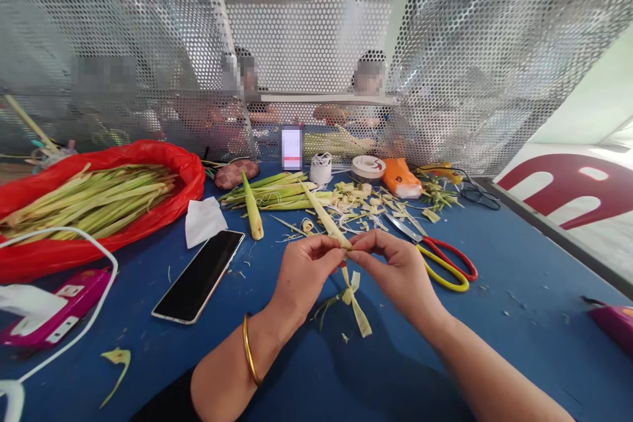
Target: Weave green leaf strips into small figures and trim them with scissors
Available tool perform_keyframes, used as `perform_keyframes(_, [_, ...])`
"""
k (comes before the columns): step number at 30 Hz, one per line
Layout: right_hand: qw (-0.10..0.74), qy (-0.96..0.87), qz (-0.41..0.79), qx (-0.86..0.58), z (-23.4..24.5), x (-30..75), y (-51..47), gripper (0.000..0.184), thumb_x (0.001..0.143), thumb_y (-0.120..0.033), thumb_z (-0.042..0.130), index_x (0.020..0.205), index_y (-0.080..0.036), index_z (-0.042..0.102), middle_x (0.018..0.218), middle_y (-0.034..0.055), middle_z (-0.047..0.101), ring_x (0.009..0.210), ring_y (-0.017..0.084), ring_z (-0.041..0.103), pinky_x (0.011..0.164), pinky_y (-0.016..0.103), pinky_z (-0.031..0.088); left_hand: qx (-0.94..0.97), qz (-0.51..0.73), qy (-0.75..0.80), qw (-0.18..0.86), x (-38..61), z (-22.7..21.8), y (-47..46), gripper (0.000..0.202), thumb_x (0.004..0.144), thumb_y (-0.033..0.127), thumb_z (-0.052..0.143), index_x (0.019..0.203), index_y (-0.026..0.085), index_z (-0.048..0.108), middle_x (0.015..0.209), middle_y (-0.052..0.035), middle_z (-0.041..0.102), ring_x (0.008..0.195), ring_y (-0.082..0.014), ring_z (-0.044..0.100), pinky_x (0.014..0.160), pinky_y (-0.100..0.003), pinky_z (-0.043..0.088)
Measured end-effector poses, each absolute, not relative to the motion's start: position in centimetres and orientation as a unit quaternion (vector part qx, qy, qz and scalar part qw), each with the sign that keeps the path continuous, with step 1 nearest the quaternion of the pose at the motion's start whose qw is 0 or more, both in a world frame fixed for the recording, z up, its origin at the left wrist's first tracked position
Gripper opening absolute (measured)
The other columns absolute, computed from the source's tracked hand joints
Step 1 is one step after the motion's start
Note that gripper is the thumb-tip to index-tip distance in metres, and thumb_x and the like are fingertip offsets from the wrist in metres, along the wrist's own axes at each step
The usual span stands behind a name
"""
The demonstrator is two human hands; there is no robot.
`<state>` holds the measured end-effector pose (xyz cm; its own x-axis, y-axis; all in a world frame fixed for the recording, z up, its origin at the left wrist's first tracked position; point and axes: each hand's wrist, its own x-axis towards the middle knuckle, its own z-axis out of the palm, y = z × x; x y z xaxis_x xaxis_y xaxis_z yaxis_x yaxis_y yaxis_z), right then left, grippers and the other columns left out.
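Note:
My left hand (pixel 306 270) and my right hand (pixel 395 270) meet near the middle of the blue table. Between thumbs and fingertips, both pinch one pale yellow-green leaf strip (pixel 324 216), which looks like husk or palm leaf. Its long end points up and away from me. Below my fingers is a knotted leaf piece (pixel 355 293) with loose tails; whether it joins the held strip I cannot tell. Just right of my right hand lie scissors (pixel 442 267) with one red and one yellow handle, blades partly apart. My fingertips hide the pinched spot.
Leaf scraps (pixel 366 204), a leaf bundle (pixel 277 191), white string (pixel 321 169) and a tape roll (pixel 368 168) lie beyond my hands. On the left are a phone (pixel 200 277), a red bag (pixel 185 178) of leaves and a magenta power strip (pixel 82 287). A perforated metal screen (pixel 306 26) borders the back.

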<state>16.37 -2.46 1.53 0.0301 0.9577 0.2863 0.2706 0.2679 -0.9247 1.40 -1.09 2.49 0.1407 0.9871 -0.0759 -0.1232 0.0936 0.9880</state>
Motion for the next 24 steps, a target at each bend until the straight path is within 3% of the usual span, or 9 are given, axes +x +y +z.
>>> perform_keyframes(12, [0.538,-0.56,0.408,-0.479,1.49,16.39,-1.98,0.021,0.07,-0.024,0.073,0.079,-0.019,0.055,0.067,-0.0028,0.061,0.062,0.013,0.057,0.061,0.027,0.049,0.554,0.442,0.437,0.554,1.2,2.42,-1.21,0.004,0.068,0.021,0.069,0.07,0.018,0.07,0.071,-0.0016,0.068,0.07,-0.0163,0.065,0.068,-0.026,0.052])
perform_keyframes(17, [0.536,-0.564,0.405,-0.481,1.18,16.47,-1.87,0.019,0.075,-0.029,0.07,0.073,-0.02,0.054,0.061,-0.0034,0.058,0.058,0.013,0.055,0.054,0.025,0.046,0.49,0.442,0.453,0.599,1.2,2.86,-1.23,0.008,0.067,0.023,0.073,0.069,0.016,0.069,0.064,-0.0022,0.068,0.063,-0.0154,0.064,0.061,-0.024,0.048])
perform_keyframes(19, [0.549,-0.582,0.373,-0.47,1.16,16.41,-1.94,0.018,0.078,-0.03,0.069,0.073,-0.02,0.055,0.064,-0.0022,0.059,0.06,0.014,0.057,0.057,0.027,0.049,0.44,0.444,0.449,0.638,1.17,2.86,-1.16,0.009,0.068,0.024,0.073,0.071,0.016,0.069,0.064,-0.003,0.069,0.06,-0.014,0.064,0.058,-0.023,0.046])
perform_keyframes(24, [0.557,-0.677,0.201,-0.438,1.33,16.29,-2.22,0.016,0.081,-0.024,0.069,0.094,-0.022,0.061,0.086,0.0025,0.063,0.075,0.017,0.062,0.07,0.031,0.052,0.358,0.454,0.427,0.695,0.97,2.54,-1.09,0.009,0.068,0.023,0.073,0.072,0.016,0.07,0.068,-0.0029,0.07,0.06,-0.0118,0.063,0.055,-0.02,0.044])
